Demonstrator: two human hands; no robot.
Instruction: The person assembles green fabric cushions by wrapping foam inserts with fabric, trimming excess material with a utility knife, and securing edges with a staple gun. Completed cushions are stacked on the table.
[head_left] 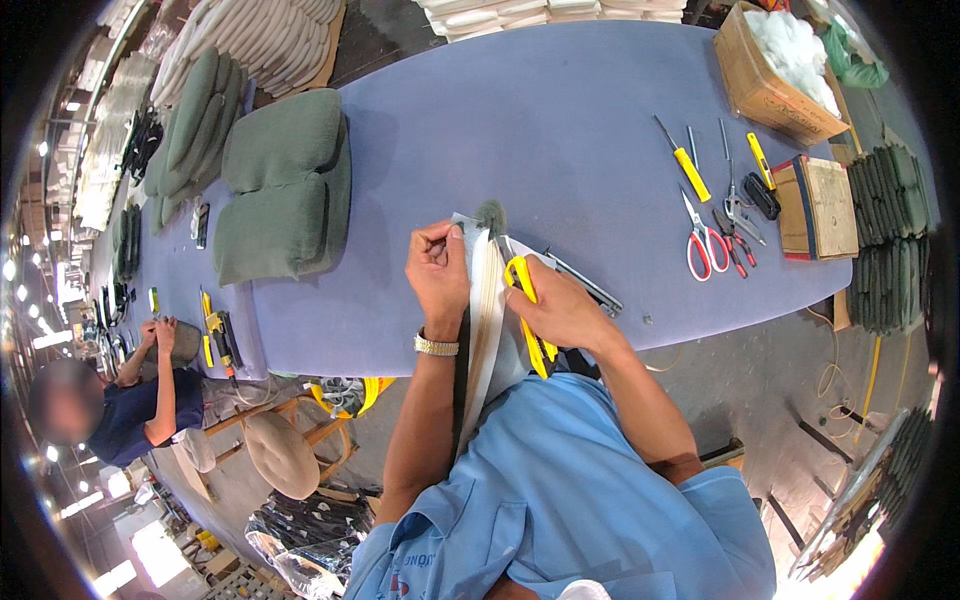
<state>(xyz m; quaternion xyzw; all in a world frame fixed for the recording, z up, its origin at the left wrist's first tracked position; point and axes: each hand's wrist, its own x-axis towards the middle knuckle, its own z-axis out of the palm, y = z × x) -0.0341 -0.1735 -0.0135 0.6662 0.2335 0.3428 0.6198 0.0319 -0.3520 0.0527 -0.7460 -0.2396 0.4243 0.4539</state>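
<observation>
My left hand [438,275] pinches the far end of a long strip of cloth [486,300] between thumb and fingers. The strip has white, cream and dark green bands and runs down toward my lap. A dark green tuft [490,213] sticks out at its far end. In my right hand [568,308] is a pair of scissors with yellow handles [541,352], their blades pointing away from me along the strip's right side. Whether the blades touch the cloth I cannot tell. Beside my right hand, a long grey metal tool [590,284] lies partly hidden on the table.
Dark green cushions [280,140] lie left on the blue-covered table [430,120]. At right are red-and-white scissors [708,250], a yellow-handled tool [692,175], pliers [738,243], a yellow cutter [761,160], a small box [815,210] and a fibre-filled carton [765,95]. A co-worker [150,400] works at far left.
</observation>
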